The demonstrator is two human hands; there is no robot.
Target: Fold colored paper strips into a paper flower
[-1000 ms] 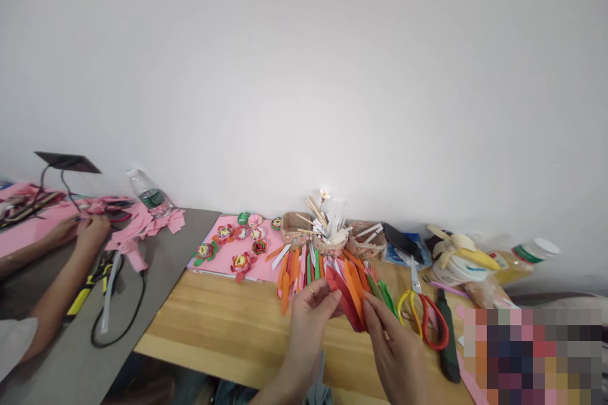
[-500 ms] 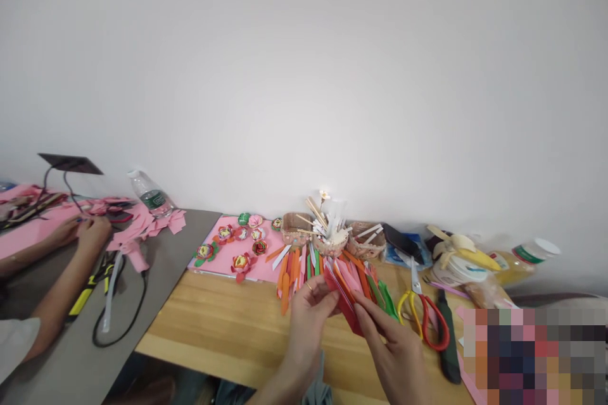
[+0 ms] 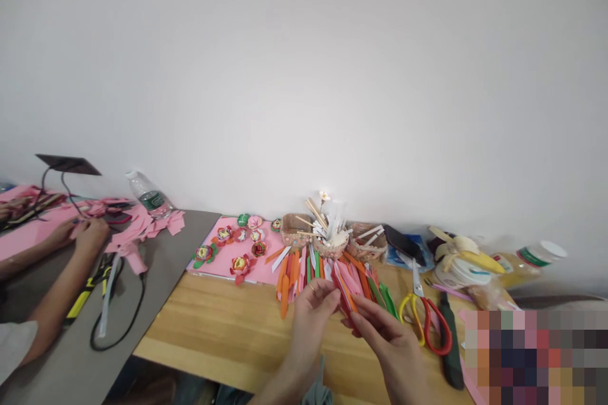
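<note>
Between my two hands is a folded red paper strip [image 3: 345,291] with white and orange layers along its edge, seen nearly edge-on. My left hand [image 3: 316,313] pinches its left side; a ring shows on one finger. My right hand [image 3: 382,329] grips the lower right end with thumb and fingers. Behind the hands a fan of coloured paper strips [image 3: 289,275] in orange, green, pink and white lies on the wooden table [image 3: 213,313]. Scissors [image 3: 422,313] with one yellow and one red handle lie right of my right hand.
Small baskets [image 3: 295,230] with sticks stand against the wall. Paper flowers [image 3: 241,264] rest on a pink sheet at left. A dark-handled tool [image 3: 451,342], a phone [image 3: 403,244] and a peeled banana [image 3: 468,253] are at right. A co-worker's hands [image 3: 88,234] work beside a glue gun [image 3: 133,257].
The red folded paper has turned from showing its broad face to nearly edge-on between my hands. Both hands keep hold of it, with slightly shifted fingers.
</note>
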